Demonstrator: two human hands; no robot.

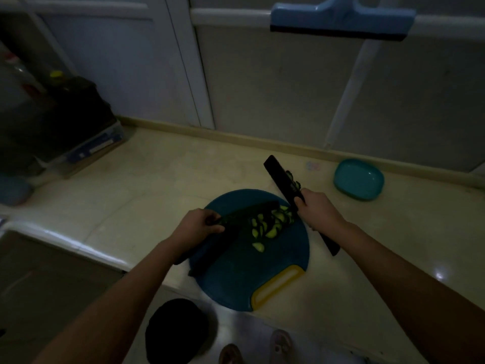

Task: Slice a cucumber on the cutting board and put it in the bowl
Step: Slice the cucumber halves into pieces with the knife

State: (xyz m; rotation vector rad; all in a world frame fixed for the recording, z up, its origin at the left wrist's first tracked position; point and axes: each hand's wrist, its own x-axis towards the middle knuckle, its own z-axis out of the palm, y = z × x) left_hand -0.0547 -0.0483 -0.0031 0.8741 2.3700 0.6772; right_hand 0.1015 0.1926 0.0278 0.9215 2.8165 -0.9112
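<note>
A round blue cutting board (275,271) with a yellow handle lies at the counter's front edge. Pale green cucumber slices (265,227) are heaped on its far half. My left hand (199,224) grips a long dark blade-like tool (249,211) that lies across the slices; the dim light hides what it is. My right hand (317,211) grips a black knife (280,177) whose blade points away from me, past the board's far right edge, with a few slices (295,181) on it. A teal bowl (358,178) sits further right, near the wall.
A blue squeegee (341,19) on a white pole leans on the wall behind the bowl. A dark box with bottles (65,114) fills the counter's left end. A sink (39,271) lies at front left. A black round object (178,332) sits on the floor below.
</note>
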